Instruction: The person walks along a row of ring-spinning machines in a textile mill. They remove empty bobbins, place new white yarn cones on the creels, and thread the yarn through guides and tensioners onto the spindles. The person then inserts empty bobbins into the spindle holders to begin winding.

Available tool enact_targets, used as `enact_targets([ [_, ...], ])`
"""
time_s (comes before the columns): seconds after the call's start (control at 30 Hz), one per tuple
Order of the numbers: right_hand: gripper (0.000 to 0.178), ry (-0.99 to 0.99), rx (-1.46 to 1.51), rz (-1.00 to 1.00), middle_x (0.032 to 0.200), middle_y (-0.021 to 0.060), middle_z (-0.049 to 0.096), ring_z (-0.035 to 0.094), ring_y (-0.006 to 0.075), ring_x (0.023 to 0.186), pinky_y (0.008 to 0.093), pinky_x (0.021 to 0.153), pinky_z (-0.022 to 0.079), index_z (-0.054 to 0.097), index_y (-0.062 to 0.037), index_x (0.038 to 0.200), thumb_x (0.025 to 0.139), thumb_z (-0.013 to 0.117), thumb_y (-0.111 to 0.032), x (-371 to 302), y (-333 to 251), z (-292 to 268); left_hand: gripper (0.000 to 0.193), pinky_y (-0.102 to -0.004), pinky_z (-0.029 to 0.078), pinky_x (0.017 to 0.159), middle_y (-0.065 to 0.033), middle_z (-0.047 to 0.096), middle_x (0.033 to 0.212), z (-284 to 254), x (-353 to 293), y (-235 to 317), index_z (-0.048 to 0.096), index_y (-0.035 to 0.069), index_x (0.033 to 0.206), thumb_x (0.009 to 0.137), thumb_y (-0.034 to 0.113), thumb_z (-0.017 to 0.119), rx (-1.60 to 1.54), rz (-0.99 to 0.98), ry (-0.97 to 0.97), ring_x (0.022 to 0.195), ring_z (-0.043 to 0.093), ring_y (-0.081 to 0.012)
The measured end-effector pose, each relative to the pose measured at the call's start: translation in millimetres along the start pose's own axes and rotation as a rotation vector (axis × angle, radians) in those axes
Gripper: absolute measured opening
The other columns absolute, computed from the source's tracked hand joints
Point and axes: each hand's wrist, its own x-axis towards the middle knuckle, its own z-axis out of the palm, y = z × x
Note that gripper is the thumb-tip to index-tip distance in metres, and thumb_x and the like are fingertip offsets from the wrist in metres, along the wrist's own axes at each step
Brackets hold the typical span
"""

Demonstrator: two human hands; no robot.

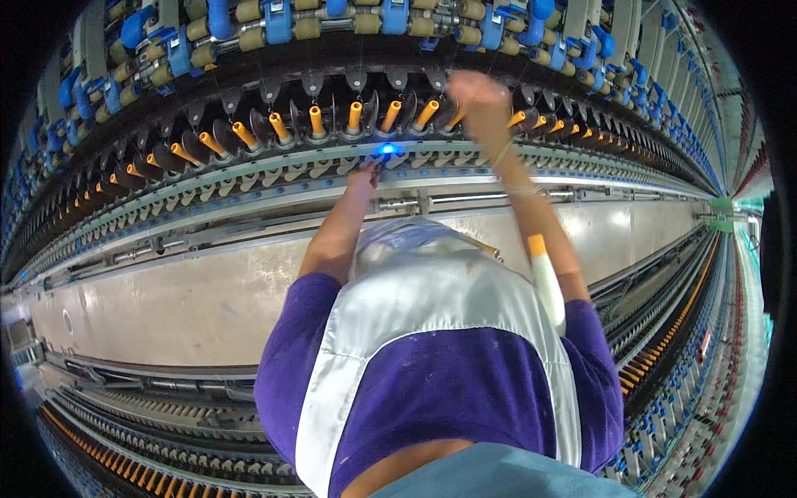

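Note:
My left hand (364,176) reaches to the row of small pale levers below the long metal rail (324,151), just under a lit blue lamp (388,149). Its fingers look drawn together at one lever, but what they hold is too small to make out. My right hand (481,95) is raised higher, in front of the row of orange bobbin tubes (355,116) on a spinning frame. Motion smears its fingers, so their grip is unclear. A white yarn bobbin (545,278) with an orange tip rests against my apron (432,286), beside my right arm.
Blue-capped drafting rollers (278,23) run along the top of the machine. Below the rail stretches a pale metal panel (183,303). Another row of orange tubes (116,461) lies at the lower left, and machine rows curve away at the right.

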Motion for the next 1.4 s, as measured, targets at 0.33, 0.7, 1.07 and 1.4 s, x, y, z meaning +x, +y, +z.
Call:
enact_targets([
  [0.33, 0.016, 0.020, -0.147, 0.128, 0.088, 0.0129, 0.067, 0.067, 0.0275, 0.076, 0.0393, 0.060, 0.053, 0.069, -0.0140, 0.080, 0.082, 0.062, -0.028, 53.5, 39.3, -11.9, 0.025, -0.0237, 0.042, 0.056, -0.0004, 0.061, 0.071, 114.3, -217.9, 120.3, 0.063, 0.005, 0.110, 0.094, 0.023, 0.060, 0.572, 0.664, -0.711, 0.061, 0.054, -0.0079],
  [0.7, 0.026, 0.034, 0.079, 0.035, 0.068, 0.0188, 0.057, 0.051, 0.0353, 0.084, 0.0490, 0.088, 0.042, 0.059, -0.0002, 0.054, 0.078, 0.060, -0.009, 119.0, 24.1, 3.1, 0.044, -0.0269, 0.048, 0.064, -0.0085, 0.067, 0.089, 139.6, -301.1, 168.4, 0.053, 0.000, 0.128, 0.098, 0.032, 0.051, 0.717, 0.569, -0.835, 0.073, 0.060, -0.0114],
  [1.07, 0.017, 0.727, 0.258, 0.162, 0.075, 0.0153, 0.061, 0.060, 0.0304, 0.068, 0.0374, 0.060, 0.048, 0.062, -0.0027, 0.077, 0.087, 0.060, -0.016, 91.6, 11.7, -50.8, 0.031, -0.0224, 0.038, 0.049, -0.0013, 0.056, 0.068, 116.9, -367.6, 115.0, 0.064, -0.004, 0.106, 0.090, 0.023, 0.065, 1.082, -0.036, -1.381, 0.058, 0.049, -0.0081],
  [1.4, 0.028, -0.979, 0.450, 0.248, 0.098, 0.0165, 0.063, 0.061, 0.0349, 0.089, 0.0427, 0.079, 0.049, 0.065, -0.0022, 0.097, 0.083, 0.066, -0.027, -160.4, 25.7, -8.7, 0.041, -0.0336, 0.046, 0.085, -0.0055, 0.065, 0.105, -2.1, -133.1, 24.0, 0.063, 0.003, 0.118, 0.092, 0.034, 0.062, 1.197, 0.157, -0.812, 0.098, 0.058, -0.0174],
])
